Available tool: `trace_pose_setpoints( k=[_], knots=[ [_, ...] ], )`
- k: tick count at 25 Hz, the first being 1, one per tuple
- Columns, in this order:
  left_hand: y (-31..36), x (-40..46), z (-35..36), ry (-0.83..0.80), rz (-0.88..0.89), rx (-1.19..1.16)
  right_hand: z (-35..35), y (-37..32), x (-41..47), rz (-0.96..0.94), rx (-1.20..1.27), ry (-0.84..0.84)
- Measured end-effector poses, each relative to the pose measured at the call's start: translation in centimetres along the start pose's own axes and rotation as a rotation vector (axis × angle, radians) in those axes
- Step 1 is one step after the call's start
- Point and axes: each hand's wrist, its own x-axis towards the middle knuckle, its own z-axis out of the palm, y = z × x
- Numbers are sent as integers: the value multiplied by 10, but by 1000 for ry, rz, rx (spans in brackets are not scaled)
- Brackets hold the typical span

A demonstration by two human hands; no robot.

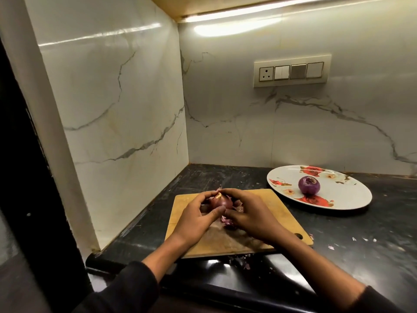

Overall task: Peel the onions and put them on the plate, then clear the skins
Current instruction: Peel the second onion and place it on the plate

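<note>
Second round purple onion [222, 202] over wooden board [277, 213]: left hand [198, 214] cupped it, right hand [248, 213] pinched skin; next, probably strip remainder.

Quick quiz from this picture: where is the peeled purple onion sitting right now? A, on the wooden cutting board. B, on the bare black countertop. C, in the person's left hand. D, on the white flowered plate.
D: the peeled purple onion stands on the white flowered plate, while both hands work on another onion over the wooden cutting board.
</note>
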Motion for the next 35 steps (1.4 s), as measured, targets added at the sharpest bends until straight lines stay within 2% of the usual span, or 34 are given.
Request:
trace_pose_setpoints(
  k=[4, 11, 17, 20, 23, 29, 35],
  knots=[
    [0, 14, 15, -44, 9, -154, -13, 5, 5, 87, 187, 16],
    [3, 42, 35, -134, 56, -175, -30, 22, 1, 124, 318, 52],
    [5, 49, 38, -139, 147, -123, -26, 31, 2, 17, 272, 206],
    [1, 48, 41, -143, 121, -149, -23, 40, 4, 60, 168, 271],
    [-3, 47, 43, -159, 96, -173, -21, 39, 5, 106, 183, 261],
    [0, 50, 47, -127, 158, -116, -24, 28, 2, 26, 107, 176],
    [15, 60, 55, -15, 207, 125, -27, 25, 4, 111, 140, 186]
  ],
)
